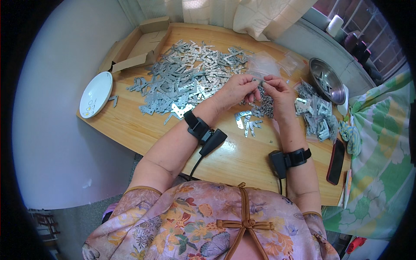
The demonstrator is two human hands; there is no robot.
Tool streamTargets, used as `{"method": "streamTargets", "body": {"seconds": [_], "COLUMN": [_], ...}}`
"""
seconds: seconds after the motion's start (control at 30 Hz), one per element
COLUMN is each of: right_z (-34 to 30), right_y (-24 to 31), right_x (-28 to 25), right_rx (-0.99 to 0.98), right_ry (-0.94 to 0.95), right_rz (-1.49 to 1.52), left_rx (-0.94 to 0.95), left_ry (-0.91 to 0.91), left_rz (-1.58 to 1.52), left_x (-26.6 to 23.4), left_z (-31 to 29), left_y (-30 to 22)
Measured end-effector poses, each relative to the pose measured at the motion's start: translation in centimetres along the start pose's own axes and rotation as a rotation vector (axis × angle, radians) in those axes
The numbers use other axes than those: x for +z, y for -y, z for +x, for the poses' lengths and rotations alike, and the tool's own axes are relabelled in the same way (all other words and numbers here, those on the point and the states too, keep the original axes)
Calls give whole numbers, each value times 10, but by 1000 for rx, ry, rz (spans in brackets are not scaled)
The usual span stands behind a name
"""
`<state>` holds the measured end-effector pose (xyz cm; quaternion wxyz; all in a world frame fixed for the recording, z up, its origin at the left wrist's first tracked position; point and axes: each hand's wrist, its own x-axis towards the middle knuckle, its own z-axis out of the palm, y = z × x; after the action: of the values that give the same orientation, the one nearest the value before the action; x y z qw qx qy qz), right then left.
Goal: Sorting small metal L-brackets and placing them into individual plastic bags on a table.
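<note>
My left hand (237, 90) and my right hand (280, 94) meet above the table, fingertips pinched close together. Something small and dark is between them, too small to name. Beneath the hands lies a heap of small metal fasteners (267, 107), partly hidden by the fingers. Just nearer to me, several flat metal brackets (248, 123) with fasteners set in their holes lie in a loose group. Left of my left hand spreads a large pile of silver L-shaped corner brackets (190, 78).
Clear plastic bags (263, 64) lie behind my hands. To the right are filled bags of brackets (323, 123), a steel bowl (323, 65) and a phone (336, 162). A white plate (96, 93) and an open cardboard box (143, 43) sit at the left.
</note>
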<state>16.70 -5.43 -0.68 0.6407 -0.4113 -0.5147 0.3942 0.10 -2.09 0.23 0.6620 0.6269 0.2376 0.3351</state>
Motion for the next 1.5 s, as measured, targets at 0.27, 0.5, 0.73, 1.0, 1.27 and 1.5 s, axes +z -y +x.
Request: {"method": "streamTargets", "body": {"seconds": [0.27, 0.5, 0.73, 1.0, 1.27, 1.5], "right_z": [4, 3, 6, 4, -2, -1], "right_y": [-5, 2, -4, 1, 0, 0], "right_x": [-12, -5, -8, -2, 10, 9], "right_rx": [284, 307, 222, 61, -18, 53], "right_ry": [121, 63, 65, 38, -100, -37], "right_rz": [370, 502, 426, 71, 100, 333], "left_rx": [45, 84, 134, 309, 431, 475], "left_ry": [85, 87, 34, -66, -116, -123], "left_rz": [-36, 21, 2, 487, 573, 573], "left_x": [1, 8, 12, 5, 16, 9], "left_z": [0, -3, -3, 3, -1, 4], "left_y": [-1, -6, -5, 2, -5, 10]}}
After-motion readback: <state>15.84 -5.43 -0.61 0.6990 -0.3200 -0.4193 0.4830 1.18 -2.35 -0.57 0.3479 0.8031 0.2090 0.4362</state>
